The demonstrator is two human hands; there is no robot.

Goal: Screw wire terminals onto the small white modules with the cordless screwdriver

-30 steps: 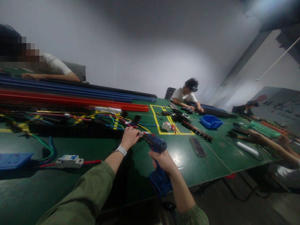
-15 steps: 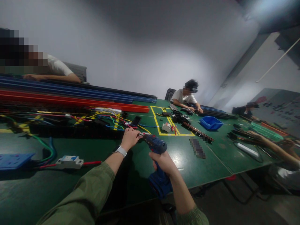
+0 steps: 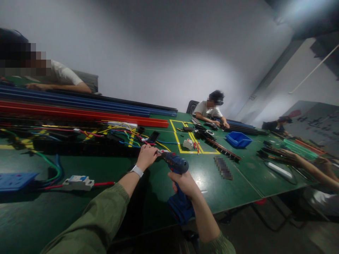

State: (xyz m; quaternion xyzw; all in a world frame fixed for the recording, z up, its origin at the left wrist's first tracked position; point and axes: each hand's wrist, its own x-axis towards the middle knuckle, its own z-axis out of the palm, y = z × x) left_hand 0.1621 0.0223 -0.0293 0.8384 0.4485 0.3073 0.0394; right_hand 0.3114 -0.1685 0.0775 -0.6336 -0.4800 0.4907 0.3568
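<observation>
My right hand is wrapped around the handle of a blue cordless drill, whose nose points left. Directly at the drill's tip, my left hand has its fingers pinched together. A small pale piece with some red shows between those fingers and the drill; what exactly the fingers hold is too small to make out. Just beyond my left hand lie a black box-like part and a tangle of coloured wires. A grey-and-white circuit breaker with red wire sits left of my left sleeve.
A blue socket block lies at the left on the green table. Long red channels and blue channels stretch across the back. A second breaker and a blue bin stand farther right. Several people work around the table.
Both hands and the drill stay in practically the same place. The head of the person at the far left has shifted slightly.
</observation>
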